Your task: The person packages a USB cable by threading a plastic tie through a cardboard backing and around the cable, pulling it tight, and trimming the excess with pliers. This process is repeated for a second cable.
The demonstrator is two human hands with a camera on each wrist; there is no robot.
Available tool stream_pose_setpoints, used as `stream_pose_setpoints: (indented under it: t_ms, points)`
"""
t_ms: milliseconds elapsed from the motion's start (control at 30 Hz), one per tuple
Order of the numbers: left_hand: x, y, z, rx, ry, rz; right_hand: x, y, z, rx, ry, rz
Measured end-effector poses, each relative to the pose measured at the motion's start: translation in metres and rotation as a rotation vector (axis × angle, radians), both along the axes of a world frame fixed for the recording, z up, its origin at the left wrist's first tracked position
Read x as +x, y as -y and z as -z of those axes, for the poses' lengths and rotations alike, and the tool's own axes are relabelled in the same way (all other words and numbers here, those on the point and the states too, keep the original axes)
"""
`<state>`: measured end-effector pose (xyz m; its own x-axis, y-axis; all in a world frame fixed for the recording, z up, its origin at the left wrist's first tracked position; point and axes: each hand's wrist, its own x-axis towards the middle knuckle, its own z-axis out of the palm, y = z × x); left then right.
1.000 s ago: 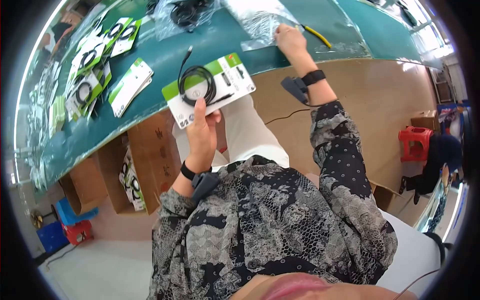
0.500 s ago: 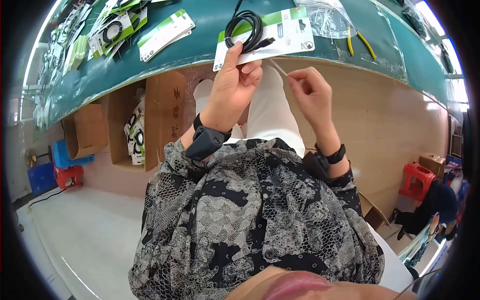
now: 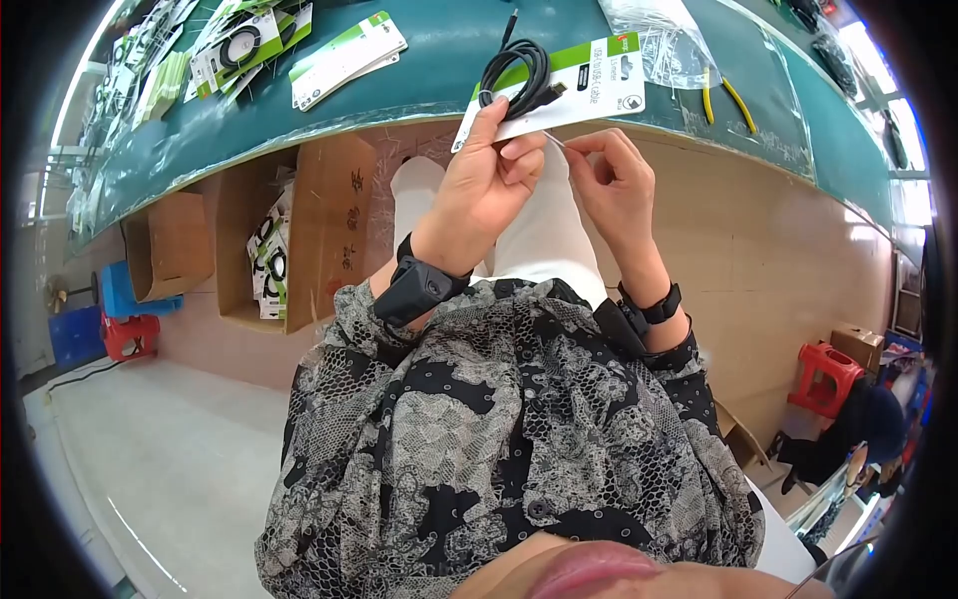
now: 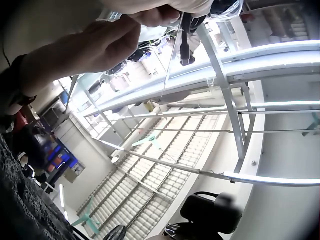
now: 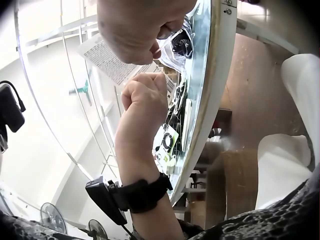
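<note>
The card (image 3: 589, 100) at the front edge of the worktop (image 3: 439, 85) reads "USB" and "cable" (other print too small); characters on the cardboard box (image 3: 326, 220) below are unclear.

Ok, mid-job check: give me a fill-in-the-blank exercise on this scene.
1. The left hand grips a USB cable card whose coiled cable is ____ in colour.
2. The pliers on the table have ____ handles.
3. Packaged cables lie in the cardboard box on the person's ____ side.
Missing words: black; yellow; left.

cable (image 3: 540, 72): smooth plastic | card (image 3: 605, 82): smooth paperboard | bag (image 3: 671, 45): glossy clear plastic | box (image 3: 334, 225): matt cardboard | tabletop (image 3: 439, 80): glossy
</note>
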<state>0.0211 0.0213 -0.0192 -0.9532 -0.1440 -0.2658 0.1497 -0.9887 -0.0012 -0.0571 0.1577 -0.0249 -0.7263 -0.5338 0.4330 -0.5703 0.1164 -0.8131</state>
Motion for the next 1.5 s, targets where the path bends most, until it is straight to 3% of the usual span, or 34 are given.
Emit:
stream_pose_setpoints:
  t_ms: [167,233,333,467,533,633,733,767,867,1000,1200,1500]
  points:
    - [0.000,-0.001,0.005,0.042,-0.012,0.035,0.002,0.004,-0.003,0.007,-0.011,-0.009]
    - [-0.001,-0.006,0.006,-0.141,0.022,-0.007,0.004,0.008,-0.004,0.014,-0.018,-0.012]
    - [-0.002,-0.013,0.012,-0.321,0.033,-0.058,0.011,0.017,0.000,-0.185,0.358,-0.021]
    - [-0.003,-0.016,0.013,-0.571,0.037,-0.137,-0.003,0.016,0.028,-0.271,0.595,-0.183]
    - [0.000,-0.017,0.011,-0.700,0.081,-0.161,-0.003,0.014,0.034,-0.295,0.593,-0.177]
    - [-0.003,-0.020,0.004,-0.686,0.129,-0.247,-0.005,0.008,0.038,-0.343,0.589,-0.166]
    - [-0.003,-0.017,0.005,-0.696,0.139,-0.315,-0.002,-0.015,0.034,0.053,0.190,0.040]
    - [-0.003,-0.015,0.009,-0.713,0.125,-0.332,0.001,-0.018,0.031,0.052,0.192,0.038]
    - [-0.002,-0.016,0.029,-0.730,0.119,-0.335,0.010,-0.030,0.008,0.100,-0.415,0.100]
    - [-0.003,-0.026,0.037,-0.751,0.090,-0.308,0.013,-0.004,-0.008,0.143,-0.641,0.014]
    - [0.005,-0.025,0.028,-0.851,0.109,-0.280,0.001,0.005,-0.013,0.123,-0.676,-0.031]
    - [0.008,-0.020,0.032,-0.732,0.007,-0.239,0.003,0.005,-0.001,0.071,-0.592,-0.089]
